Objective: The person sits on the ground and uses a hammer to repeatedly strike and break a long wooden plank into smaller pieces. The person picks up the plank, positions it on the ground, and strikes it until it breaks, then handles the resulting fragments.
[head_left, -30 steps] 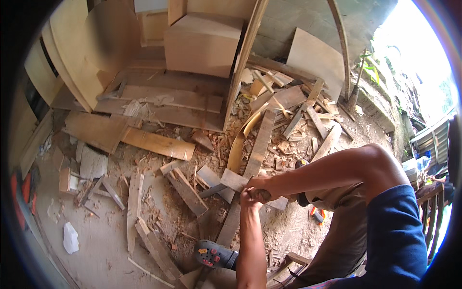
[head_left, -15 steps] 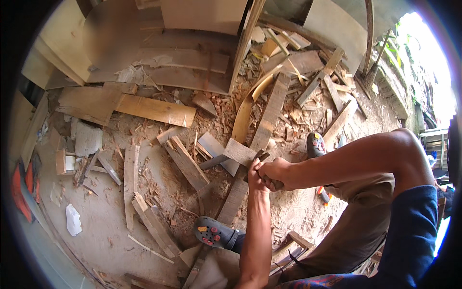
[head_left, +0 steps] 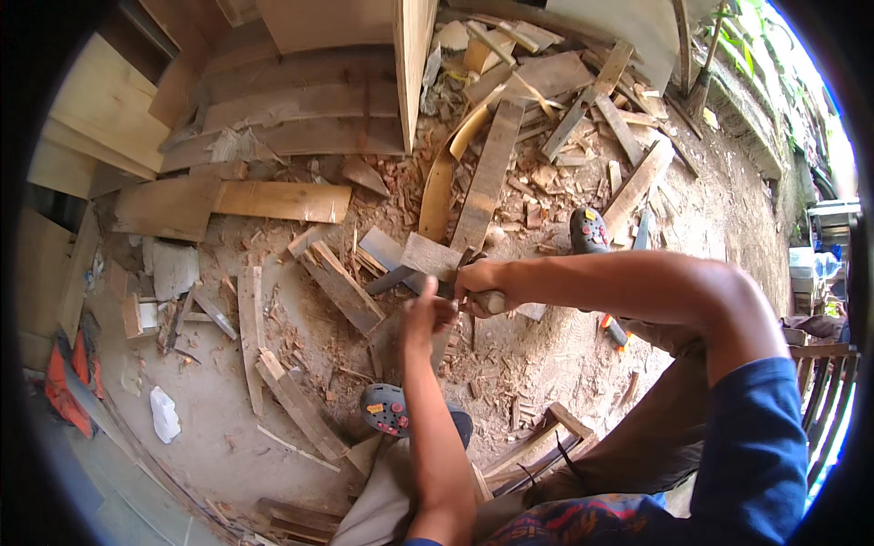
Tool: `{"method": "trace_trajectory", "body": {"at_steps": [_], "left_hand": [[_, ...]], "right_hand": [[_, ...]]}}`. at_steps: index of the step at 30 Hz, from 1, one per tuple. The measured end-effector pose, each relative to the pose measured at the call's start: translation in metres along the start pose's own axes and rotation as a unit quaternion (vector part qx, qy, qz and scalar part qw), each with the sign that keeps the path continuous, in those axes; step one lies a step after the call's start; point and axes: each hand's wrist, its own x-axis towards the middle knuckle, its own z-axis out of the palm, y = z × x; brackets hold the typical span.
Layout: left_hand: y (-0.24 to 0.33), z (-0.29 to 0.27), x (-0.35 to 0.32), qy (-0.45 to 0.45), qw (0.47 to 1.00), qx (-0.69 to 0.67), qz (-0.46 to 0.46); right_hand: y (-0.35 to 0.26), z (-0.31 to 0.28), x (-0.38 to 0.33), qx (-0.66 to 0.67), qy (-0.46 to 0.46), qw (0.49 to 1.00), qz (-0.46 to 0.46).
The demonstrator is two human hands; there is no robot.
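The right hand [head_left: 482, 280] grips a wooden-handled tool [head_left: 492, 302]; whether the left hand [head_left: 426, 316], half-curled just beside, holds anything, I cannot tell. Beyond the grip, the short board [head_left: 430, 256] and long plank [head_left: 489, 187] lie loose, seemingly unfinished.

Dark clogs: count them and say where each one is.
2. The left clog is low, left of centre, partly behind the left forearm; the right clog is farther up, right of centre, just beyond the right forearm. More may be hidden.

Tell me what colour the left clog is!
The left clog is dark grey with red and orange bits, in the head view.
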Motion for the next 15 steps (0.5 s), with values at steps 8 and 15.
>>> {"method": "trace_trajectory", "body": {"at_steps": [8,15], "left_hand": [[0.068,0.023,0.030,0.011,0.920,-0.020,0.392],[0.022,0.019,0.046,-0.017,0.932,0.013,0.361]], "right_hand": [[0.008,-0.012,0.026,-0.228,0.146,0.934,-0.234],[0.021,0.025,-0.021,-0.036,0.096,0.784,-0.613]]}}
